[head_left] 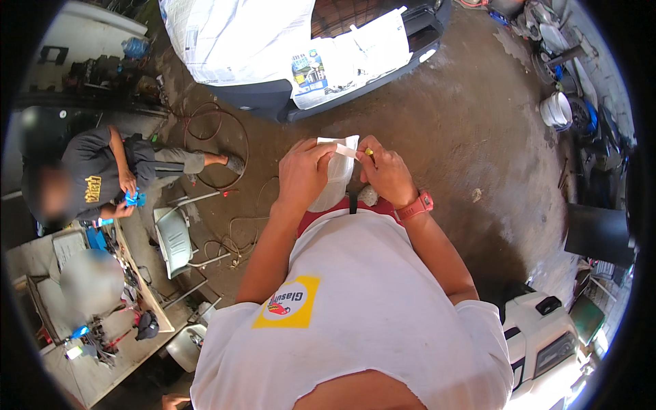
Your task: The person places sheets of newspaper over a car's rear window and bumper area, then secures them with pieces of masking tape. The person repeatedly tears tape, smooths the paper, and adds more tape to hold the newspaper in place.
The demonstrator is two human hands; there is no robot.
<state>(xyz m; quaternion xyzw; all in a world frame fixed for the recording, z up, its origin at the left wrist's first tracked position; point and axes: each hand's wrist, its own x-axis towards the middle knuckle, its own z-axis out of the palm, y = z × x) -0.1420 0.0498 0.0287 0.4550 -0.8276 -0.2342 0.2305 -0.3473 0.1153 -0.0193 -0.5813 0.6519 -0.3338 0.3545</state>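
Observation:
In front of my body, my left hand point(302, 172) pinches a thin white sheet, likely paper point(335, 176), which hangs down from the fingers. A short pale strip point(346, 151) lies across the sheet's upper end and reaches from my left fingertips toward my right hand point(388, 172). Fingers and thumb of the right hand are closed on a small yellow object point(370, 152); its kind is too small to make out. A red watch point(415, 205) circles my right wrist.
Ahead, a dark car bumper point(249, 96) is partly covered with printed paper point(352, 60). To my left are a seated person point(96, 171) holding something blue, a chair point(173, 239), a cluttered table point(133, 355) and a looped hose point(188, 130). White buckets point(555, 111) stand at far right.

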